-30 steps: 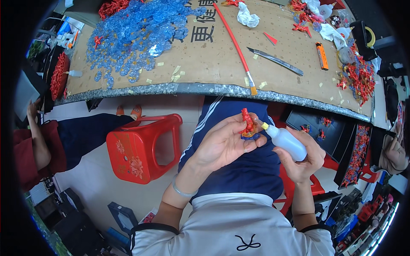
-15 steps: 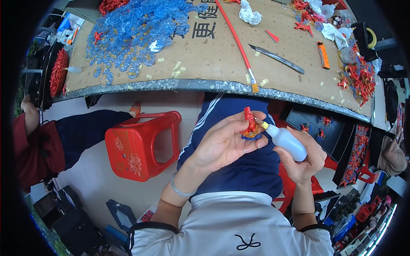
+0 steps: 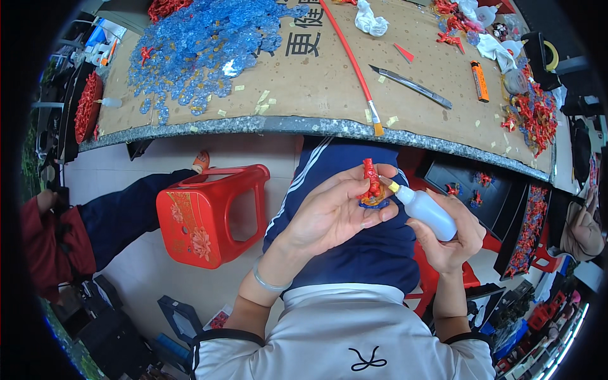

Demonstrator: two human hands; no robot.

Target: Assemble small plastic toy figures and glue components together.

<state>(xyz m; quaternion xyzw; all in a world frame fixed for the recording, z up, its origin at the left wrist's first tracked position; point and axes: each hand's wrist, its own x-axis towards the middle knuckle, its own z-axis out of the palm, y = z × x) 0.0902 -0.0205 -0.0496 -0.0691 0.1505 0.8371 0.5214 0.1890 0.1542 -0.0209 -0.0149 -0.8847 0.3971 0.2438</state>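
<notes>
Over my lap, my left hand (image 3: 335, 209) is closed on a small red figurine (image 3: 370, 177) with an amber part and a blue base. The figurine stands upright between thumb and fingers. My right hand (image 3: 453, 231) is wrapped round a white squeeze bottle (image 3: 429, 214) with a yellow-tipped nozzle. The bottle lies tilted, and its nozzle points at the figurine's right side, very near or touching it; I cannot tell which.
On the table (image 3: 297, 95) lie blue translucent pieces (image 3: 209, 44), a red paintbrush (image 3: 348, 50), a craft knife (image 3: 411, 87), an orange stick-shaped packet (image 3: 479, 82) and a heap of figurines (image 3: 535, 120). A red stool (image 3: 190, 221) stands left, near a seated co-worker's leg (image 3: 126, 202). Figurines fill a tray (image 3: 525, 234) at right.
My hands and the figurine hold nearly still; the bottle has shifted very slightly. At the left, the co-worker's hand and sleeve have moved lower.
</notes>
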